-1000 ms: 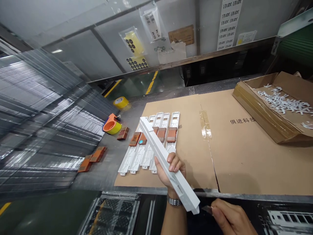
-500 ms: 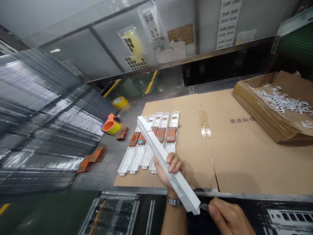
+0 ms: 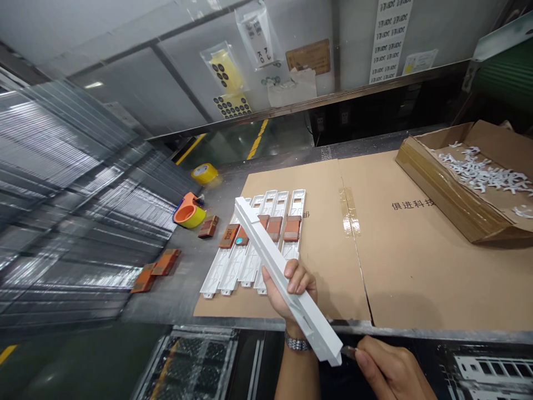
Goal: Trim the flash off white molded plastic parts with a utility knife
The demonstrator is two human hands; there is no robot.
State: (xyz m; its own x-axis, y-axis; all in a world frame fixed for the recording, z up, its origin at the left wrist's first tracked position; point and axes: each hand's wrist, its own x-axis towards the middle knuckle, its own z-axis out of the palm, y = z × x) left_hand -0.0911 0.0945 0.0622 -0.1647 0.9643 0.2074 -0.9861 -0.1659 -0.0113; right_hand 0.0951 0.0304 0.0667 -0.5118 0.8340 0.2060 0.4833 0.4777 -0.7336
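Observation:
My left hand (image 3: 291,294) grips a long white plastic strip (image 3: 266,253) near its lower end and holds it slanted above the bench, its far end up and to the left. My right hand (image 3: 391,369) pinches a small dark blade (image 3: 348,351) whose tip touches the strip's near end. Behind the strip, several more white strips (image 3: 250,250) lie side by side on a cardboard sheet (image 3: 375,250), each with a brown block (image 3: 292,228) resting on it.
An open cardboard box (image 3: 458,183) of white plastic scraps sits at the right. Loose brown blocks (image 3: 154,269), an orange tape dispenser (image 3: 189,214) and a yellow tape roll (image 3: 205,173) lie to the left. Stacked clear trays (image 3: 62,211) fill the left side.
My right hand has moved the blade left until its tip meets the strip's near end. The left hand and strip have barely shifted.

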